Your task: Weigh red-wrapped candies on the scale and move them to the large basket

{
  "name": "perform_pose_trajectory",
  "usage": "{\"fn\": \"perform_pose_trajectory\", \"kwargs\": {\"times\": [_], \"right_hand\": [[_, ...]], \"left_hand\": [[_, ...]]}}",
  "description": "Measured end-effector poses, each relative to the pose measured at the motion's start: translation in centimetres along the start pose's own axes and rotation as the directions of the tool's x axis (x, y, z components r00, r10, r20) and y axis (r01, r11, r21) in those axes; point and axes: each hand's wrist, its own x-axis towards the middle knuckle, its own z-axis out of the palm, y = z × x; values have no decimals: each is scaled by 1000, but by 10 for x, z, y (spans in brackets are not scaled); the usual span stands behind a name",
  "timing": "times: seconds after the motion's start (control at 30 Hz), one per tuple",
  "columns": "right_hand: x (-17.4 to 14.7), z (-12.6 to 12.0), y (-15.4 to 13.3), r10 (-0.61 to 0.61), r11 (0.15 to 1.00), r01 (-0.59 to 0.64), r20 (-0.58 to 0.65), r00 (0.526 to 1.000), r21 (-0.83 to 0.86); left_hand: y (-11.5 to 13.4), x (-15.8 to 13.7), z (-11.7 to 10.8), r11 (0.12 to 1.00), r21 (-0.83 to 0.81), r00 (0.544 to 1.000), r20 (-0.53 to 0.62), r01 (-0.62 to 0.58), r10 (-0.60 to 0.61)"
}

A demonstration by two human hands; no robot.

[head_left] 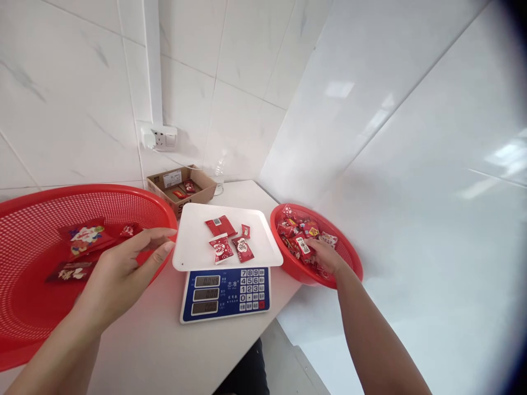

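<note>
My left hand (123, 269) hovers over the near right rim of the large red basket (82, 189), close to the scale; thumb and forefinger are near each other with nothing visible between them. My right hand (325, 257) is inside the smaller red basket (349, 266), its fingertips on a red candy packet (303, 245) with a white label. More red packets lie around it. Between the baskets is a digital scale (226, 293) with a white tray (189, 236). On the tray rest several red packets (222, 248), one much smaller than the others.
A cardboard box (201, 193) with a few red packets stands behind the scale, against the tiled wall. Next to it is a clear plastic bottle (220, 173). A cable runs from the wall socket (160, 138). The white table's (164, 340) edge slants on the right, by the wall panel.
</note>
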Motion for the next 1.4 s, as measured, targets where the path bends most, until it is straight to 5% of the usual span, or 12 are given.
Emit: {"fn": "perform_pose_trajectory", "kwargs": {"times": [0.1, 0.2, 0.4, 0.5, 0.6, 0.77, 1.0, 1.27, 1.4], "right_hand": [[-2, 1, -14, 54, 997, -51, -63, 997, 49], [-8, 12, -36, -54, 998, 49, -138, 989, -35], [-21, 70, -74, -416, 870, 406, 25, 909, -279], [-24, 93, -81, -491, 814, 500, 111, 864, -297], [-29, 90, -84, -533, 798, 517, 39, 845, -309], [-41, 51, -70, -415, 866, 306, -227, 881, -395], [-48, 33, -18, -100, 863, -104, -370, 924, -495], [-48, 44, -15, 16, 830, -275, -472, 881, -486], [-47, 46, -12, -16, 817, -251, -456, 890, -519]], "left_hand": [[2, 1, 1, 1000, -8, 1000, -7, -1, 1], [7, 1, -1, 1000, -19, 1000, -7, -1, 1], [12, 0, -5, 1000, -18, 1000, -3, -14, 14], [11, -1, -5, 1000, -19, 1000, -10, -17, 16], [11, -1, -5, 999, -21, 1000, -9, -30, 29], [14, -2, -7, 999, -39, 999, -15, -33, 33], [18, -3, -7, 999, -37, 1000, -23, -17, 16], [19, -3, -6, 999, -16, 999, -18, -36, 36], [18, -3, -5, 999, -8, 999, -18, -41, 41]]}}
